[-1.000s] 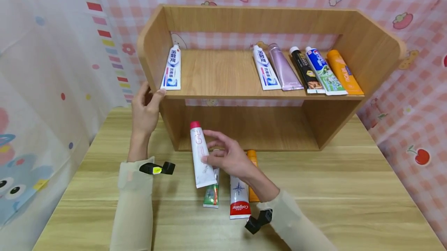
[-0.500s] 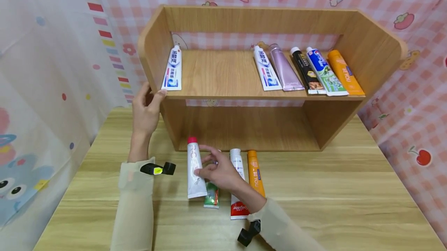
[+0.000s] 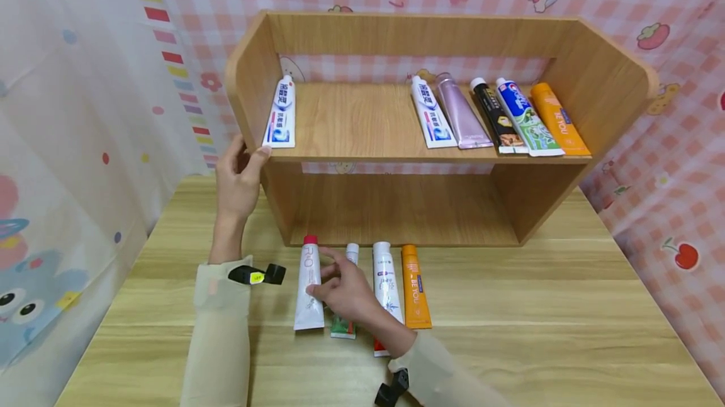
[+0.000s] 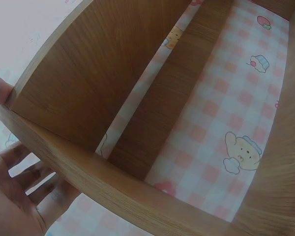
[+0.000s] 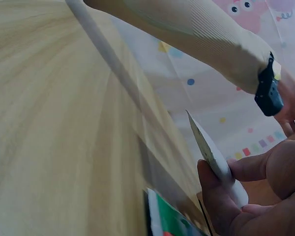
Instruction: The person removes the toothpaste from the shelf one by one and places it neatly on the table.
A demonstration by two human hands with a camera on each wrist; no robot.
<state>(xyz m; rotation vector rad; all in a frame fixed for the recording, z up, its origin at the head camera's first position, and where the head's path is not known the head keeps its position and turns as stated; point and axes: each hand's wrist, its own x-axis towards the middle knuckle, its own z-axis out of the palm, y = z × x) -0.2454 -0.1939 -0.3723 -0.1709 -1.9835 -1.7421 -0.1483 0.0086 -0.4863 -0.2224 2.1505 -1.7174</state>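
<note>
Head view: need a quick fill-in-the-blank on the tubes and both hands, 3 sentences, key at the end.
1. The right hand pinches the white tube with the ____ cap on the table.
2. The left hand grips the ____ side panel of the wooden shelf.
3. The upper board carries ____ tubes in all: one alone at the left and a group at the right.

Missing words: red; left; six
</note>
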